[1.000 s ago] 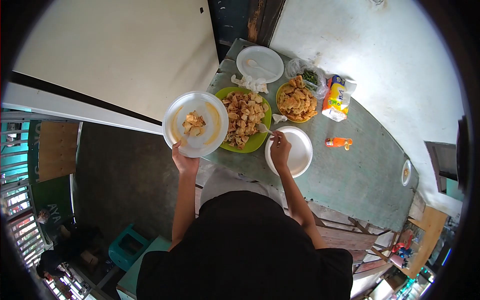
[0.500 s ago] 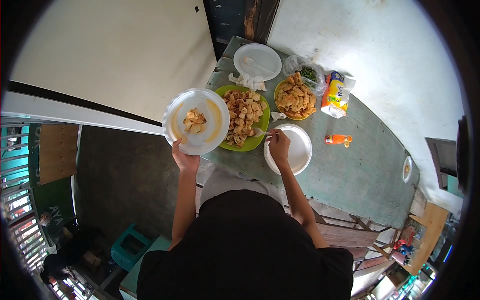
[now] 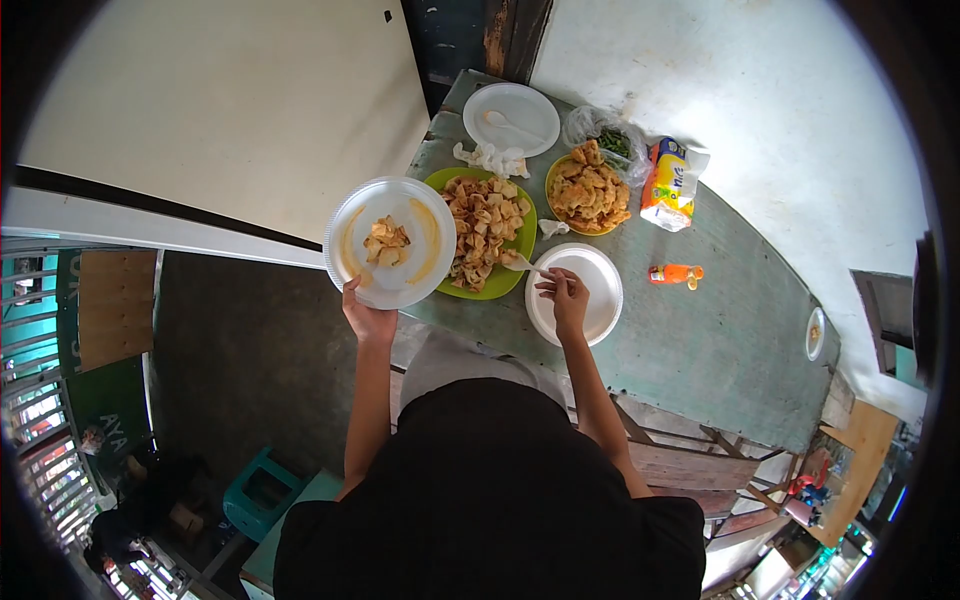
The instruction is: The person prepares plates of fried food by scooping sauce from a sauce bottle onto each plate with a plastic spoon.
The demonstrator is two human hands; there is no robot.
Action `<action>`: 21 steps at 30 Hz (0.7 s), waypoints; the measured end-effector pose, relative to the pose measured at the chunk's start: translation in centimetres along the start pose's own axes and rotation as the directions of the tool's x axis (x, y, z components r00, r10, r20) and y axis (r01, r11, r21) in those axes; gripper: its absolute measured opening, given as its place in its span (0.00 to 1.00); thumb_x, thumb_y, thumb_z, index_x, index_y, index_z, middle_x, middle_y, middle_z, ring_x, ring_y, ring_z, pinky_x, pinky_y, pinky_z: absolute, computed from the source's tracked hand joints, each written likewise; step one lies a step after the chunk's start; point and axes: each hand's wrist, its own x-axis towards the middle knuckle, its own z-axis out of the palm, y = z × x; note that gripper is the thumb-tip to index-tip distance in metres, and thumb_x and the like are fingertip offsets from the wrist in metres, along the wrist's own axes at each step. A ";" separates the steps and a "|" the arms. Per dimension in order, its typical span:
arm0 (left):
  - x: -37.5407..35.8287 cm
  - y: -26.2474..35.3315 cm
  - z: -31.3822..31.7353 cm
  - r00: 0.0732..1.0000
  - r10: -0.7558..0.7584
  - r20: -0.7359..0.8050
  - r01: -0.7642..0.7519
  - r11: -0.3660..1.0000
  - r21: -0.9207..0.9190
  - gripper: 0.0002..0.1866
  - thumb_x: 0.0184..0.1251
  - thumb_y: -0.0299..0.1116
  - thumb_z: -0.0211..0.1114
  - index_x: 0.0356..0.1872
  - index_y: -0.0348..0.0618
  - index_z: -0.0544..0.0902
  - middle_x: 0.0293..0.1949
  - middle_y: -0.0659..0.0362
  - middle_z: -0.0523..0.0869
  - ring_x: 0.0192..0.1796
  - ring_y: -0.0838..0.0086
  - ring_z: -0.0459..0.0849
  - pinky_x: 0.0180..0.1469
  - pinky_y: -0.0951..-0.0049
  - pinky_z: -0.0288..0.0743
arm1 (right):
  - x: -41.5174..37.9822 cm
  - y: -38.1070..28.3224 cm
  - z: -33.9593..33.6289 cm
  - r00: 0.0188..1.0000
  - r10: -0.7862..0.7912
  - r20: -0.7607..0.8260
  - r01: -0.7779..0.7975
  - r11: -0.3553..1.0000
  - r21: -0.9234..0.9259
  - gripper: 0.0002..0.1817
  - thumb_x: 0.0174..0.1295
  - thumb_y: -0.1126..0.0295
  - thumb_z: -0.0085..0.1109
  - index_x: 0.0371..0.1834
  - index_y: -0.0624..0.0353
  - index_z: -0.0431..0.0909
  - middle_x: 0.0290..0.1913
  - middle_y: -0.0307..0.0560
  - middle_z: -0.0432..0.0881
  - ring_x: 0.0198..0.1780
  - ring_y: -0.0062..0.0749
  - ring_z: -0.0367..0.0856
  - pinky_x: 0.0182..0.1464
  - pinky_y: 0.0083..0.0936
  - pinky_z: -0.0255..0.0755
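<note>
My left hand (image 3: 368,318) grips the near rim of a white plate (image 3: 347,275), which carries a few pieces of browned food (image 3: 387,241) and orange smears. My right hand (image 3: 564,293) holds a pale spoon (image 3: 530,267), its bowl at the right edge of the food heaped on a green plate (image 3: 486,291). Beneath my right hand is a white plate (image 3: 597,290) on the table. Beyond it, a yellow plate (image 3: 559,215) bears a pile of fried food (image 3: 591,193).
On the greenish table (image 3: 700,350) are an orange-red bottle (image 3: 676,274), a colourful packet (image 3: 672,185), a plastic bag with green contents (image 3: 614,143), crumpled tissue (image 3: 490,159) and a far white plate (image 3: 523,103). A teal stool (image 3: 262,493) stands at lower left, near people.
My right hand and the spoon have shifted slightly, and the spoon's bowl shows more clearly, with a bit of food at it. My left hand still holds its plate.
</note>
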 end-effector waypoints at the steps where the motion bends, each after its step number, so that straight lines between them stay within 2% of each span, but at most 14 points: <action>1: -0.1 0.0 0.2 1.000 0.002 -0.012 -0.002 1.000 0.001 0.33 0.55 0.43 0.55 0.64 0.46 0.62 0.60 0.56 0.69 0.63 0.62 0.67 0.64 0.56 0.61 | -0.1 -0.1 -0.2 1.000 0.001 -0.002 -0.001 1.000 0.000 0.13 0.67 0.71 0.46 0.44 0.73 0.72 0.36 0.56 0.81 0.30 0.33 0.84 0.28 0.20 0.77; 3: -0.1 0.0 0.1 1.000 0.002 -0.023 -0.002 1.000 0.002 0.33 0.55 0.43 0.55 0.64 0.46 0.62 0.60 0.56 0.69 0.63 0.62 0.67 0.64 0.56 0.61 | -0.1 -0.3 -0.6 1.000 0.007 0.008 -0.007 1.000 0.019 0.14 0.69 0.68 0.46 0.44 0.70 0.73 0.38 0.56 0.82 0.31 0.31 0.83 0.31 0.19 0.76; 13: 0.1 -0.1 -0.1 1.000 -0.002 -0.023 0.002 1.000 -0.005 0.32 0.56 0.42 0.54 0.63 0.46 0.63 0.60 0.56 0.70 0.63 0.62 0.68 0.64 0.56 0.61 | 0.6 -0.1 -0.2 0.998 -0.059 0.003 0.059 0.998 0.010 0.13 0.69 0.68 0.45 0.45 0.69 0.73 0.39 0.54 0.82 0.31 0.31 0.83 0.30 0.19 0.76; 16: -0.1 0.0 0.0 1.000 -0.004 -0.025 0.004 1.000 -0.008 0.31 0.56 0.42 0.54 0.63 0.46 0.63 0.60 0.56 0.69 0.63 0.63 0.67 0.64 0.56 0.61 | 0.5 -0.2 0.1 0.999 -0.038 0.032 0.038 0.999 0.012 0.13 0.69 0.68 0.44 0.46 0.69 0.72 0.41 0.54 0.81 0.32 0.32 0.83 0.31 0.20 0.77; 18: 0.2 -0.7 0.2 1.000 -0.003 -0.028 0.003 1.000 -0.004 0.31 0.56 0.42 0.54 0.63 0.46 0.63 0.60 0.56 0.69 0.63 0.63 0.67 0.64 0.57 0.61 | 1.2 0.1 -0.2 0.997 0.043 0.062 -0.048 0.995 0.091 0.15 0.69 0.69 0.44 0.49 0.71 0.70 0.43 0.57 0.80 0.34 0.36 0.84 0.31 0.21 0.78; 21: -0.1 -0.4 0.1 1.000 -0.014 -0.027 0.014 1.000 -0.002 0.32 0.56 0.42 0.54 0.63 0.46 0.63 0.60 0.56 0.69 0.63 0.62 0.67 0.64 0.57 0.61 | 0.8 0.2 0.0 0.991 0.083 0.108 -0.100 0.982 0.163 0.16 0.69 0.68 0.43 0.50 0.71 0.69 0.45 0.58 0.79 0.37 0.37 0.84 0.33 0.21 0.78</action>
